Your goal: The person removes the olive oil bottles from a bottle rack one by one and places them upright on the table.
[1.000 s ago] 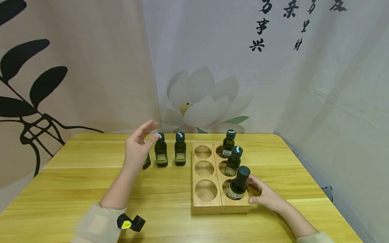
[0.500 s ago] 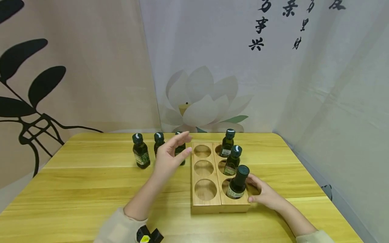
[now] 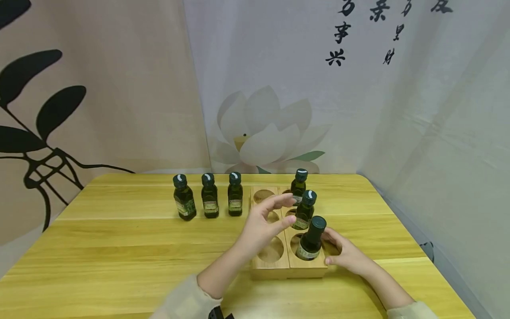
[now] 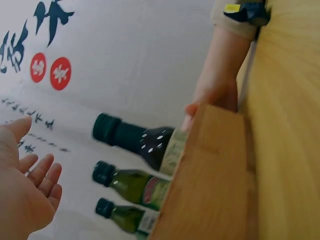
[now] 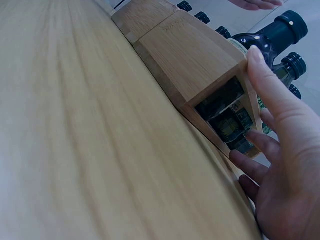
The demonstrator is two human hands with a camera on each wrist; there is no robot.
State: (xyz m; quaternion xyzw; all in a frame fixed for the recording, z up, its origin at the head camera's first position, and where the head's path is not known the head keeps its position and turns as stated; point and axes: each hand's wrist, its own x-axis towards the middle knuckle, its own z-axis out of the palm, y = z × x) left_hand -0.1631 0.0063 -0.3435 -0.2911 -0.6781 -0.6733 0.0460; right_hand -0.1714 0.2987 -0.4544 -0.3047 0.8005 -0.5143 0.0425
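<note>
A wooden rack (image 3: pixel 268 273) with two rows of round holes stands on the table. Its right row holds three dark green bottles: a large-capped one (image 3: pixel 310 248) in front, a smaller bottle (image 3: pixel 304 212) in the middle and another bottle (image 3: pixel 300 182) at the back. My left hand (image 3: pixel 264 223) hovers over the rack, nothing in it, fingertips near the middle bottle and thumb apart from the fingers. My right hand (image 3: pixel 347 256) rests at the rack's right side, thumb at the front corner; in the right wrist view its slightly bent fingers (image 5: pixel 262 145) lie along the side opening.
Left of the rack, three more small green bottles stand in a line: a left one (image 3: pixel 184 199), a middle one (image 3: pixel 210 197) and a right one (image 3: pixel 235 195). The yellow wood table (image 3: pixel 119 248) ends at a printed cloth backdrop (image 3: pixel 159 88).
My left hand has moved right, from beside the standing bottles to over the rack, uncovering those bottles. My right hand has stayed at the rack's side.
</note>
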